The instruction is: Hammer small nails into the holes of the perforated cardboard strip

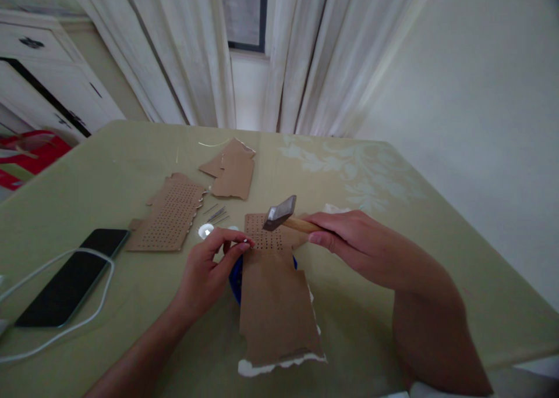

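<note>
My right hand (349, 241) is closed around the wooden handle of a hammer (280, 212), its metal head raised above a piece of brown cardboard (275, 305). The far part of this cardboard carries rows of small holes; its near edge is torn and white. My left hand (213, 258) pinches thumb and forefinger together at the left side of the holes, on a tiny pale thing too small to name. A blue object (236, 279) lies beneath the cardboard, mostly hidden by it. Several thin metal pins or nails (217, 214) lie just beyond my left hand.
Another cardboard piece with rows of holes (168, 217) lies to the left, and torn cardboard scraps (236, 174) lie farther back. A black phone (74, 276) and a white cable (107, 281) rest on the left of the table (371, 340). A small white round item (205, 230) lies near the pins.
</note>
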`<state>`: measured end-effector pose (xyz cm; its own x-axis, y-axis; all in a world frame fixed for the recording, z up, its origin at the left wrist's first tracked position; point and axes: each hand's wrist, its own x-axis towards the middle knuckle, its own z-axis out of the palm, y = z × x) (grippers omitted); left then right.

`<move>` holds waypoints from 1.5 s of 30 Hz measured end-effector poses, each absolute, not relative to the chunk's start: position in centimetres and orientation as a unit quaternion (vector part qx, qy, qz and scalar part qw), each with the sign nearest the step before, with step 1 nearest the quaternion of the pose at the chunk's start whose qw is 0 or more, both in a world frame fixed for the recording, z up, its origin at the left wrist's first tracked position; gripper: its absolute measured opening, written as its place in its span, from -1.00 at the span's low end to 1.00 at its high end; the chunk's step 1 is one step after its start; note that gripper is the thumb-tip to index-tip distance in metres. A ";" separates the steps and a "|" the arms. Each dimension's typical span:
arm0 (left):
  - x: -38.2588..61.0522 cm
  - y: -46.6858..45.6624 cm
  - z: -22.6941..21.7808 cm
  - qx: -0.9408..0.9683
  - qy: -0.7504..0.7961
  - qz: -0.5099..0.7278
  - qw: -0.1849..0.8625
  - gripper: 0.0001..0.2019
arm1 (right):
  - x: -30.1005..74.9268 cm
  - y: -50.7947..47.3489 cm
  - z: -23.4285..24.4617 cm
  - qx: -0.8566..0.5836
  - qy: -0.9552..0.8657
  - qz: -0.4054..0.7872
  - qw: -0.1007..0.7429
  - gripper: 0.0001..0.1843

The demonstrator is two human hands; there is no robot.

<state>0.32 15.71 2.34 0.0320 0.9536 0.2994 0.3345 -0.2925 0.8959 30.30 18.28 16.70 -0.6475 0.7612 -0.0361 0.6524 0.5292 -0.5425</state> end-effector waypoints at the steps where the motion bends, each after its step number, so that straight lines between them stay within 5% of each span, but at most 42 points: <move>1: 0.3 15.7 2.3 0.644 0.501 0.481 0.321 -0.88 | 30.3 18.3 16.7 -0.407 -0.869 0.262 0.101 -0.48; 45: 1.0 15.5 3.6 0.677 0.479 0.492 0.265 -0.90 | 29.6 17.4 16.6 -0.391 -0.872 0.264 0.135 -0.52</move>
<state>0.99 15.45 3.61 0.0562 0.9091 0.4129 0.3879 -0.4009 0.8299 29.57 17.38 16.57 -0.6584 0.7521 0.0291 0.6099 0.5557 -0.5651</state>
